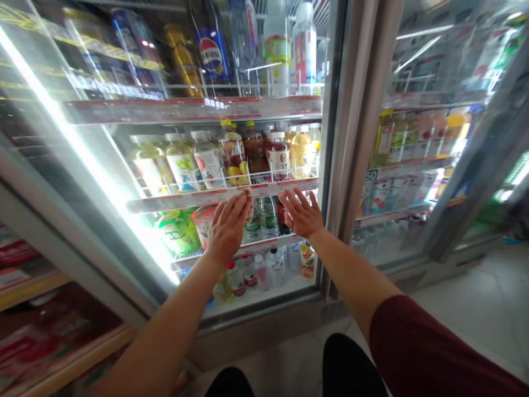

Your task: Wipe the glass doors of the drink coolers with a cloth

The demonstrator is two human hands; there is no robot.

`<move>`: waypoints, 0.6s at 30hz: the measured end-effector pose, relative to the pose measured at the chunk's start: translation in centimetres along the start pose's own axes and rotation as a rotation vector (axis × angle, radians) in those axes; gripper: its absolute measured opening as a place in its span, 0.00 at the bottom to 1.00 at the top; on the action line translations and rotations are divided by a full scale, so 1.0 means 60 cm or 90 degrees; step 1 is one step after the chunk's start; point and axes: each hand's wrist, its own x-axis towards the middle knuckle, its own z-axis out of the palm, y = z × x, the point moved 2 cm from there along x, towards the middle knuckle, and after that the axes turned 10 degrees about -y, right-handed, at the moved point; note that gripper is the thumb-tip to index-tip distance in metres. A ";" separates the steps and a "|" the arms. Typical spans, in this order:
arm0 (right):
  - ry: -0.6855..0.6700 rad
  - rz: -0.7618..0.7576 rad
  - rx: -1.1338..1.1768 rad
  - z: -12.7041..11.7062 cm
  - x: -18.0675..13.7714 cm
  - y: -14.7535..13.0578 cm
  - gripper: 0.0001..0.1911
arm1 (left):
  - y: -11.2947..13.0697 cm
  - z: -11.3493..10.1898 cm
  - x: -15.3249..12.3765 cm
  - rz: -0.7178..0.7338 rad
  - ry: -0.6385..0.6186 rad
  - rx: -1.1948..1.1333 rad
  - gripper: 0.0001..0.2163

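Note:
Both arms reach forward to an upright drinks cooler with a lit interior. My left hand (231,223) is in front of the second lowest shelf, its fingers pressed together. A small brownish bit shows at its fingertips, but what lies under the fingers is hidden. To the right, my right hand (303,212) is open with fingers spread, holding nothing, just below the shelf's front rail (264,191). Between the hands stand clear bottles with green labels (268,219). Left of my left hand are a green package (177,230) and a red-and-white container (202,223).
Juice and tea bottles (206,160) line the middle shelf; a cola bottle (212,49) stands above. Small bottles (250,271) sit at the bottom. A metal door post (351,138) separates a second cooler section on the right. Wooden-edged shelves (78,358) stand at lower left.

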 end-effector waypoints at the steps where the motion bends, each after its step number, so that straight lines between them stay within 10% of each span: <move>1: -0.010 0.001 0.004 0.002 -0.001 0.001 0.36 | -0.008 -0.003 0.007 0.005 0.005 0.005 0.29; 6: -0.004 0.007 0.004 0.000 -0.001 0.000 0.36 | -0.060 -0.022 0.070 -0.094 0.071 -0.017 0.29; 13: 0.051 -0.010 -0.021 -0.011 0.005 -0.002 0.33 | -0.013 -0.003 0.021 -0.013 0.001 -0.029 0.30; 18: 0.080 -0.018 -0.038 -0.016 0.007 -0.003 0.32 | -0.078 -0.025 0.061 -0.077 0.047 -0.068 0.29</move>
